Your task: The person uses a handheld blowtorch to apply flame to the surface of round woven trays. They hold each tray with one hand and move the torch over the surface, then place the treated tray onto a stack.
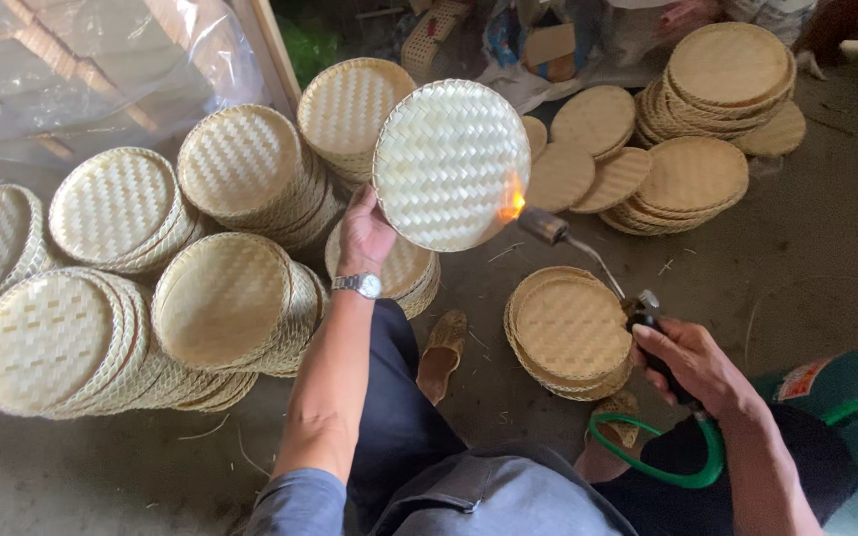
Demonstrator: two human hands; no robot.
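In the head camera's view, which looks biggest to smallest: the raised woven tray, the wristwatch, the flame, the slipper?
1. Woven tray
2. Slipper
3. Wristwatch and flame look alike; too close to rank.

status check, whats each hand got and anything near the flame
Left hand holds round woven tray upright. Right hand grips gas torch, flame at tray's edge. Tray stacks close below.

Woven tray under the torch flame

A pale round woven tray (452, 164) stood tilted on edge, held up off the floor, while a gas torch (588, 260) played an orange flame on its lower right rim.
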